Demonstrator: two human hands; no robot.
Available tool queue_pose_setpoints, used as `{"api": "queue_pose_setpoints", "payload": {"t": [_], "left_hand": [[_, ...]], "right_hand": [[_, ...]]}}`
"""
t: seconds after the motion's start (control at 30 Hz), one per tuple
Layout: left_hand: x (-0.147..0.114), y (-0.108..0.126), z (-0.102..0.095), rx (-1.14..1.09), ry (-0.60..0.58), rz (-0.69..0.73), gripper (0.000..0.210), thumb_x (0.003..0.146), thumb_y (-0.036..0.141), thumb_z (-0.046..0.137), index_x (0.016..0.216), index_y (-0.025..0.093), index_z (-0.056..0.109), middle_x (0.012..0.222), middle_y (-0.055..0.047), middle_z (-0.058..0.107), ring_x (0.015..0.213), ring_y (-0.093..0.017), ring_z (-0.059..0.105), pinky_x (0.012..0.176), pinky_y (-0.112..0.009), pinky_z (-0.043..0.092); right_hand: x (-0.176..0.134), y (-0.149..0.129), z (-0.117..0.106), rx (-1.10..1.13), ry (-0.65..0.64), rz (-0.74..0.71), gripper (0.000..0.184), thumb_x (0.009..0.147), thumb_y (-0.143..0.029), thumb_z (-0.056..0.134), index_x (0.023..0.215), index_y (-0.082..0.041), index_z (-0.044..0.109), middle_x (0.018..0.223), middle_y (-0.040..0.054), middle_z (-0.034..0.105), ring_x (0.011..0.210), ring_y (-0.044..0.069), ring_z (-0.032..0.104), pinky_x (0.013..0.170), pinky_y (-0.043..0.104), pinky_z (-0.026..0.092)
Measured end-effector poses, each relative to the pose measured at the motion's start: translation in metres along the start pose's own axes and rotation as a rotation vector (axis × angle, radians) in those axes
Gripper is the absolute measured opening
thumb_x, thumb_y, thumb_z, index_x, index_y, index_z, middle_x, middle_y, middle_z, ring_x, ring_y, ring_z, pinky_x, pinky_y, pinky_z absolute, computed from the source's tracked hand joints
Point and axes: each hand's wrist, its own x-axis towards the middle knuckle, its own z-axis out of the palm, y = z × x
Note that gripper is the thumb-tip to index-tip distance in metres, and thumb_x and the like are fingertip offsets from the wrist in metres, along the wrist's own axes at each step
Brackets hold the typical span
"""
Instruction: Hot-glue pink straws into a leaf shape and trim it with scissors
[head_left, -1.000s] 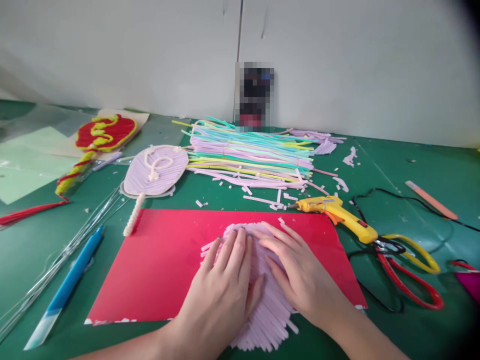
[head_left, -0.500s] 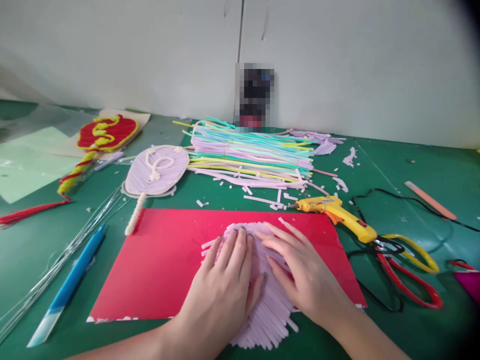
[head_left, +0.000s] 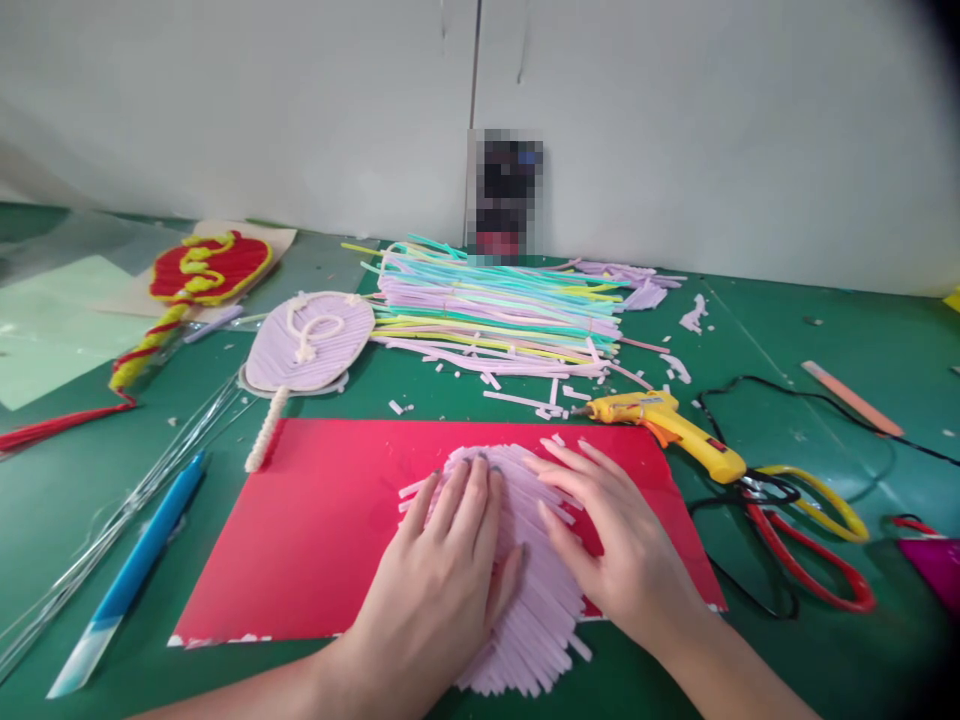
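A rounded panel of lilac pipe cleaners [head_left: 534, 590], laid side by side, rests partly on a red sheet [head_left: 315, 530] and overhangs its front edge. My left hand [head_left: 446, 550] lies flat on the panel's left half, fingers stretched out and thumb towards the middle. Over the right edge is my right hand [head_left: 611, 525], its fingers apart and their tips at a few stems that stick out there. It grips nothing that I can see. Loose stem ends also poke out beyond my left fingers. The panel's left part is hidden under my left hand.
Behind the sheet lie a finished lilac fan [head_left: 309, 345], a pile of coloured pipe cleaners [head_left: 495, 300] and cut scraps. A yellow glue gun [head_left: 667, 420] and scissors [head_left: 814, 550] sit to the right. Leftward are a blue pen-like tool [head_left: 146, 550], thin wires [head_left: 135, 510] and a red fan [head_left: 210, 268].
My right hand has shifted slightly to the right, its fingers a little wider apart, uncovering stem ends at the panel's right edge. The left hand stays flat on the panel.
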Motion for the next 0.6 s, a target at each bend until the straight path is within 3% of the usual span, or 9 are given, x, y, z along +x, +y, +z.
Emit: {"api": "queue_pose_setpoints", "payload": {"t": [0.2,0.6], "left_hand": [[-0.0002,-0.0007,-0.0007,-0.006,-0.032,0.002,0.044,0.095,0.031,0.035,0.122,0.007,0.06,0.127,-0.015,0.063,0.116,-0.031,0.06,0.092,-0.042,0.049],[0.0005,-0.0016,-0.0013,-0.031,0.006,0.018,0.042,0.095,0.028,0.038,0.118,0.004,0.063,0.125,-0.017,0.064,0.113,-0.032,0.061,0.093,-0.042,0.048]], "right_hand": [[-0.0005,0.0013,0.0029,-0.004,-0.074,0.025,0.033,0.089,-0.015,0.052,0.122,-0.015,0.05,0.126,0.0104,0.063,0.129,0.021,0.049,0.109,0.045,0.043],[0.0017,0.0003,0.002,0.017,-0.071,0.024,0.032,0.09,-0.014,0.051,0.122,-0.016,0.051,0.124,0.0109,0.065,0.127,0.023,0.051,0.106,0.048,0.047]]}}
